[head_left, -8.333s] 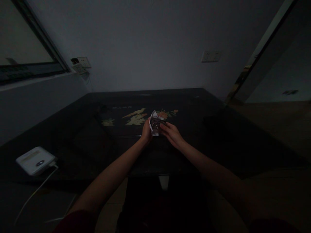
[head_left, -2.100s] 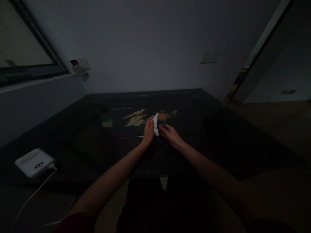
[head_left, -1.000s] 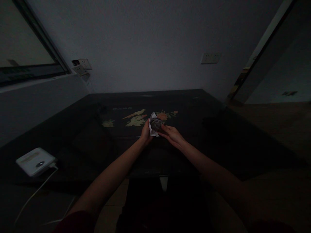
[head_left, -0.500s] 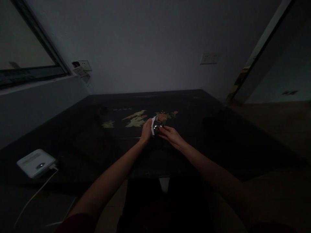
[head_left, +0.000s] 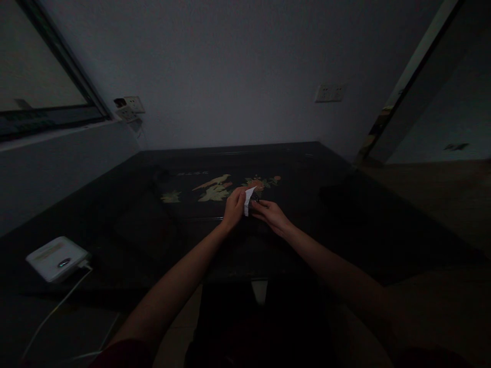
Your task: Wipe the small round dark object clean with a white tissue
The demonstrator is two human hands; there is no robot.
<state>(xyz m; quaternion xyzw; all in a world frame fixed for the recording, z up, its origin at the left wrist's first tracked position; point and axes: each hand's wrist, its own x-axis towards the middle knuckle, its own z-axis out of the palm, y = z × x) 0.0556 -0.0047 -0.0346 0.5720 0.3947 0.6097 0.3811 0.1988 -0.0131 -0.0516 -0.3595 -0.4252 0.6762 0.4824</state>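
Observation:
The scene is very dark. My left hand [head_left: 233, 207] and my right hand [head_left: 269, 213] meet over the middle of a black table [head_left: 314, 168]. Both are closed on a small object [head_left: 253, 202] half wrapped in a white wrapper [head_left: 248, 199]. The left fingers pinch the wrapper's pale edge. The right fingertips press against the dark part beside it, which I cannot make out. Just beyond the hands, a pale bird-and-flower picture [head_left: 215, 188] is set into the tabletop.
A white device [head_left: 57, 258] with a cable [head_left: 49, 317] lies on the table's near left corner. Wall sockets [head_left: 128, 107] sit at the left, another socket plate [head_left: 330, 92] on the far wall. A dark shape [head_left: 341, 197] lies at the right.
The wrapper has gone from spread around the shiny dark object to a narrow white strip pinched by the left hand. Both hands stay in the same spot.

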